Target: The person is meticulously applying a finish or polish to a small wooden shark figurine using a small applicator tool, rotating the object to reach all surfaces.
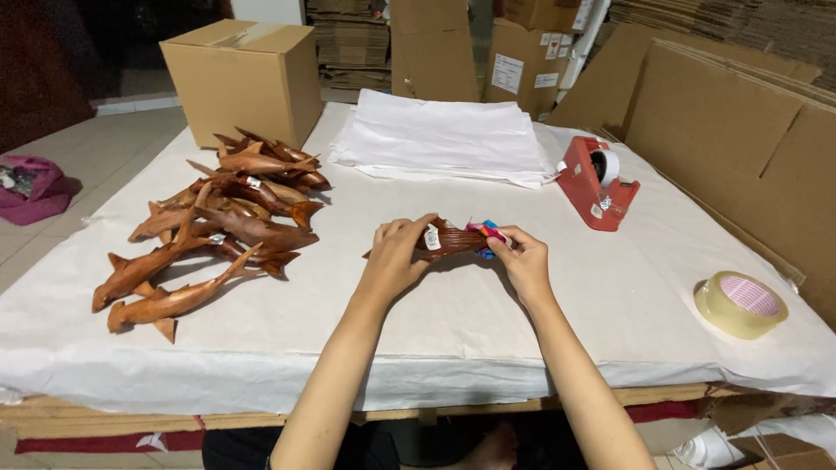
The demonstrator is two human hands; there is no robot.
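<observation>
A brown carved wooden fish (453, 241) with a small white sticker lies on the white paper-covered table (453, 322), held at both ends. My left hand (396, 254) grips its left part. My right hand (522, 257) holds its right end together with a small pink and blue object (489, 231). To the left lies a pile of several similar carved wooden sharks (218, 226).
A stack of white paper sheets (444, 139) lies at the back. A red tape dispenser (596, 183) stands to the right, a roll of clear tape (740, 303) near the right edge. A cardboard box (244, 78) sits back left; flat cardboard leans on the right.
</observation>
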